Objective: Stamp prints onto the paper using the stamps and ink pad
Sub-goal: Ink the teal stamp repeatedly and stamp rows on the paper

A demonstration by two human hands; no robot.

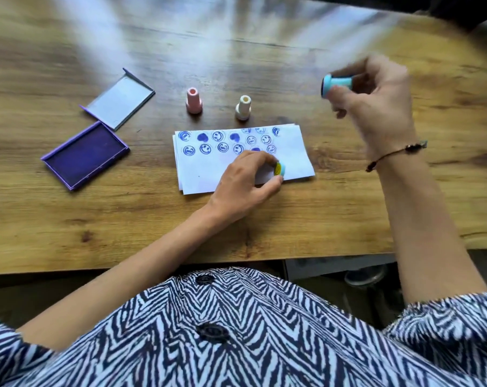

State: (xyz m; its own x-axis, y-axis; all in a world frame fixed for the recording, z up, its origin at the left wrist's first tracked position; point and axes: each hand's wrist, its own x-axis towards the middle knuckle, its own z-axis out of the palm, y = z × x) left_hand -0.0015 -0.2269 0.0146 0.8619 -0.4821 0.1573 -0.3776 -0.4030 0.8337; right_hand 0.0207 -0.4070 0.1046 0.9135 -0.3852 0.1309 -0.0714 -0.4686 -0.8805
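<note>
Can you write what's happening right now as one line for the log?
left hand: holds yellow-faced cap over paper | right hand: blue stamp raised | ink pad: open

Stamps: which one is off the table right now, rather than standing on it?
The blue stamp, held sideways in the right hand above the table's right side. The pink stamp and cream stamp stand upright behind the paper, untouched.

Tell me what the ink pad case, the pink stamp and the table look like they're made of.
Ink pad case: likely rigid purple plastic, thin moulded rim, around a dark, matte pad, probably felt or foam. Pink stamp: seemingly smooth, uniformly coloured plastic with a slight sheen. Table: wood or wood-look laminate, showing grain and knots, glossy enough to reflect light streaks.
</note>
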